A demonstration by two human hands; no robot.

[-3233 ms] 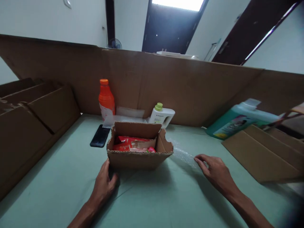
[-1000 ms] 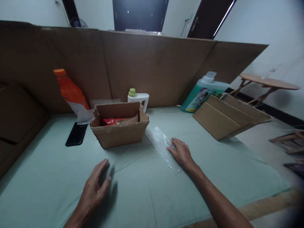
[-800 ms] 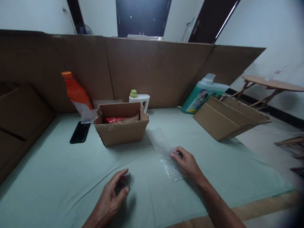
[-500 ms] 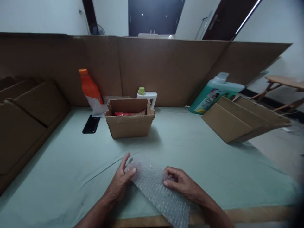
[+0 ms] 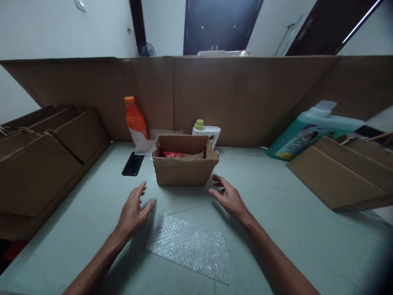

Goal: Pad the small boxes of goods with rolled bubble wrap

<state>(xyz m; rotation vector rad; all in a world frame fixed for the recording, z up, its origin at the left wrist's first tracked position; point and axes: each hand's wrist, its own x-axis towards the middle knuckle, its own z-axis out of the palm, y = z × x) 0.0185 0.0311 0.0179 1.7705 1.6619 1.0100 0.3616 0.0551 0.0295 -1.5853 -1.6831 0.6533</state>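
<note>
Both hands are open and hold nothing. The left hand [image 5: 132, 209] hovers with fingers spread near the box's [image 5: 184, 172] left near corner, not touching it. The right hand [image 5: 229, 197] hovers just beside the box's right near corner, fingers loosely spread; whether a fingertip touches the cardboard cannot be told.

The box sits in the middle of the bench [image 5: 276, 213], with a sheet of bubble wrap [image 5: 190, 248] lying flat nearer the person, between the two forearms and apart from the box.

To take the box well, each hand should probably close on a side wall low down, level with the other, since the top flaps stand loose and would bend.

The box is open at the top; a red packet [image 5: 176, 154] lies inside, mostly hidden by the near wall. Behind it stand an orange bottle [image 5: 135, 121] and a white bottle [image 5: 206, 131]; a phone [image 5: 133, 164] lies to the left.
</note>
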